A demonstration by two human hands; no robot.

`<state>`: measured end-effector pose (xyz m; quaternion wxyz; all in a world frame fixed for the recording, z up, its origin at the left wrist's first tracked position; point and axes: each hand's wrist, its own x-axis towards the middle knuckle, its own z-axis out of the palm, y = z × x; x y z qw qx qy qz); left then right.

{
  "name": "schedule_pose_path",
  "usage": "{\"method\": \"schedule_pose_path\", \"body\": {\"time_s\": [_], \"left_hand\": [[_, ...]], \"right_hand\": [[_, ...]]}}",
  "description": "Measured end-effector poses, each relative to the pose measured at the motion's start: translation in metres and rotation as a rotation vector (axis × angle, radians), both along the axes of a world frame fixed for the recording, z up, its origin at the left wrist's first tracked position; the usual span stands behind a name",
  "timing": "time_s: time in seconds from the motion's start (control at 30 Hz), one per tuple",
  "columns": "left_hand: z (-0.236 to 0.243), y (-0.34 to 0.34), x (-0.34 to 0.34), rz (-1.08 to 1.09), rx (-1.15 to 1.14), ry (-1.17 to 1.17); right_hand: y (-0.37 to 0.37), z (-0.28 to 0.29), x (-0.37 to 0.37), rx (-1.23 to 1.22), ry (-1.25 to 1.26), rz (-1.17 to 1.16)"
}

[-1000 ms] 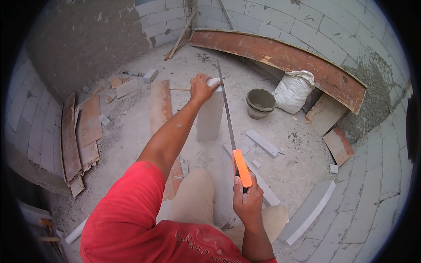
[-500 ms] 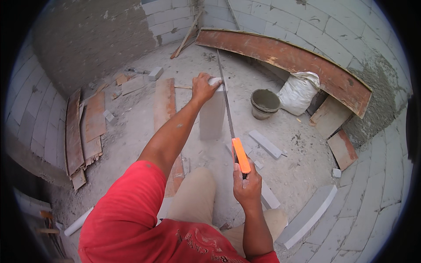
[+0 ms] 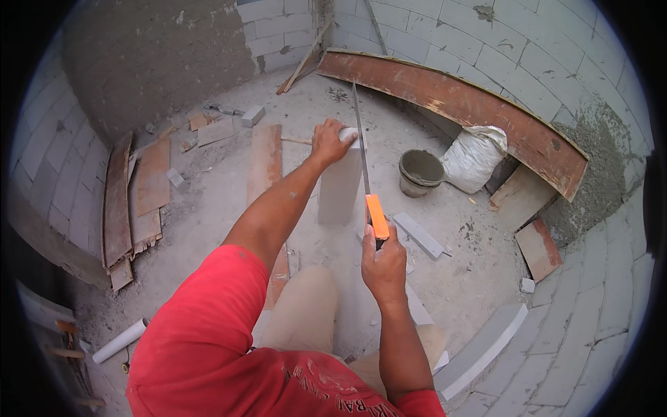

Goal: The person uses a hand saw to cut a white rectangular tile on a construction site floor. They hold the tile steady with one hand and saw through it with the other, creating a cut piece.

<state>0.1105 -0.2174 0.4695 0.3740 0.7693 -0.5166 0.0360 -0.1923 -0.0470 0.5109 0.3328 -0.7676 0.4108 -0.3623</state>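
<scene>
A pale grey lightweight block [image 3: 339, 186] stands upright on the dusty floor in front of me. My left hand [image 3: 328, 141] grips its top far end and steadies it. My right hand [image 3: 383, 263] holds a hand saw [image 3: 364, 169] by its orange handle. The long blade runs away from me along the block's right side, its tip pointing at the far wall. My knee in beige trousers is just below the block.
A grey bucket [image 3: 420, 172] and a white sack [image 3: 474, 157] stand to the right. A long rusty curved board [image 3: 458, 104] leans on the block wall. Wooden planks [image 3: 135, 198] lie at the left, cut block strips [image 3: 418, 235] and a curved block [image 3: 479, 349] at the right.
My right hand has drawn the saw slightly nearer to me along the block. The left hand stays on the block's top.
</scene>
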Motion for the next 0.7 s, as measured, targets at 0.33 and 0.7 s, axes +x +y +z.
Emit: {"method": "schedule_pose_path", "body": {"time_s": [0.33, 0.7], "left_hand": [[0.032, -0.024, -0.001, -0.082, 0.461, -0.504], [0.031, -0.025, 0.008, -0.057, 0.433, -0.47]], "right_hand": [[-0.011, 0.007, 0.015, 0.05, 0.062, 0.016], [-0.018, 0.004, 0.015, 0.04, 0.055, -0.009]]}}
